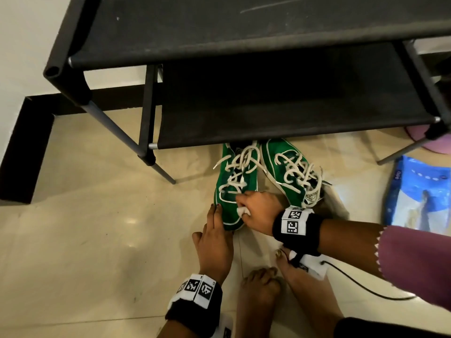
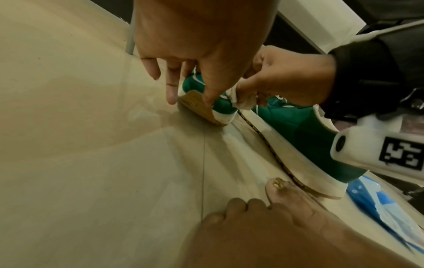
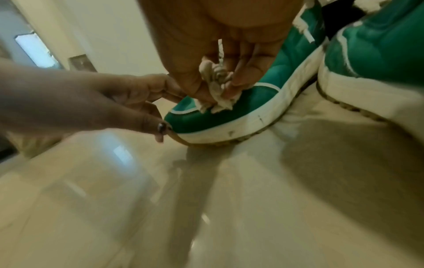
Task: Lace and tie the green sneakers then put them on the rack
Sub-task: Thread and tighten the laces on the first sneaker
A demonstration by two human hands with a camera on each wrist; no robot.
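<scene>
Head view: we see two green canvas sneakers with white rubber soles and thick white laces lying side by side on the glossy cream tile floor (image 1: 102,215), at the centre of the frame, their far ends tucked under the lowest shelf of a black fabric shoe rack with grey metal legs (image 1: 244,69). The left green sneaker (image 1: 229,189) points its toe toward us; the right green sneaker (image 1: 288,176) lies just beside it, tilted to the right. Both have laces threaded through the eyelets, with loose ends spilling over the uppers.

Our left hand (image 1: 214,242), wearing a black wristband with white coded markers, rests against the toe of the left sneaker with fingers extended; in the left wrist view the fingertips (image 2: 172,98) touch the sole edge at the toe.

Our right hand (image 1: 258,211), with the same kind of wristband, lies over the toe cap of the left sneaker, its fingers curled round a crumpled white cloth wad (image 1: 242,211). The right wrist view shows the wad (image 3: 218,94) pinched between thumb and fingers and pressed onto the green toe.

Two bare feet (image 1: 263,289) sit at the lower centre of the frame. A blue plastic bag (image 1: 415,191) lies on the floor at the right edge.
</scene>
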